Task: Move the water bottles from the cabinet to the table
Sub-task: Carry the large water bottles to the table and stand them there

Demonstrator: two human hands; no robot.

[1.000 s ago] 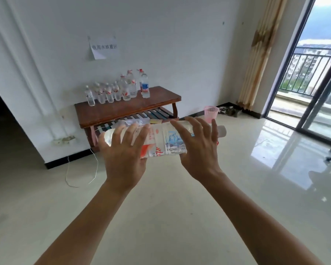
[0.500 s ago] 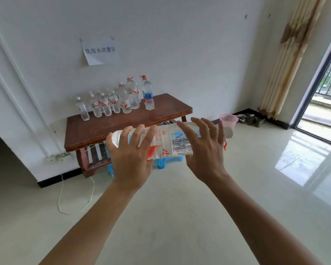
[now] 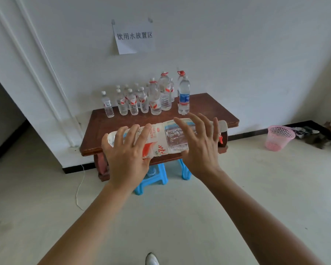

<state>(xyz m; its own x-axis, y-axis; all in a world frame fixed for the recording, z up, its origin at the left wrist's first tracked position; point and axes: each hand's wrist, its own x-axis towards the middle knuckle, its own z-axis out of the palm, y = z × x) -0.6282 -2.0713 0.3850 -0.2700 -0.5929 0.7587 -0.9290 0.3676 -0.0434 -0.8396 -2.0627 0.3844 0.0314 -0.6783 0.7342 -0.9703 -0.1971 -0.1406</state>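
Observation:
A large clear water bottle (image 3: 164, 139) with a red and white label lies sideways in the air in front of me. My left hand (image 3: 127, 155) holds its base end and my right hand (image 3: 201, 148) holds its neck end. Behind it stands a dark wooden table (image 3: 212, 109) against the white wall. Several water bottles (image 3: 155, 98) stand upright in a group along the table's back edge, small ones to the left, taller ones to the right, and one with a blue label (image 3: 184, 98) at the right end.
A blue plastic stool (image 3: 153, 178) stands under the table's front. A pink mesh basket (image 3: 279, 137) sits on the floor to the right, with shoes beyond it. A paper sign (image 3: 134, 37) hangs on the wall. A white cord (image 3: 78, 190) trails on the floor at the left.
The view has closed in on the table and turned left, so the table now sits centred and larger. Both hands keep the same hold on the sideways bottle.

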